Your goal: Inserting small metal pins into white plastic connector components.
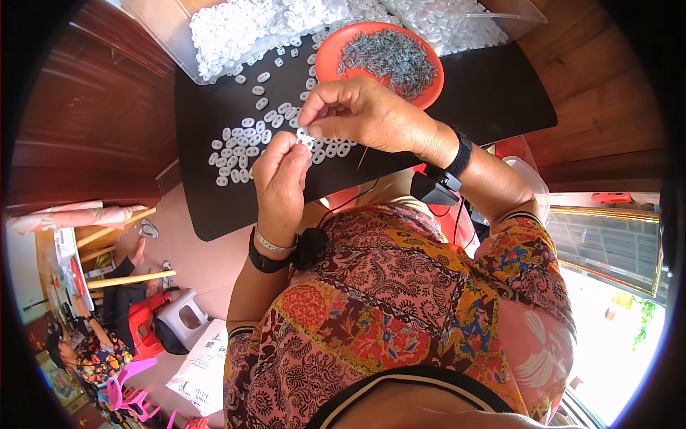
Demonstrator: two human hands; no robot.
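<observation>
A small white oval plastic piece with holes [304, 134] is pinched between my two hands above the black table. My left hand [280, 180] grips its lower end between thumb and forefinger. From the right, my right hand [368, 118] closes its thumb and forefinger on the upper end; whether a screw is also between those fingertips is too small to tell. Many similar white oval pieces [240, 152] lie loose on the table around and left of my hands. Just behind my right hand is a red-orange plate [330, 51] heaped with small grey metal screws [393, 61].
The black table [221, 207] has rounded corners. At its far side stand clear bins [168, 39] full of white pieces. A dark device [434, 187] hangs by my right wrist. On the floor at left are stools [182, 318], a white sack [204, 368] and another person [100, 350].
</observation>
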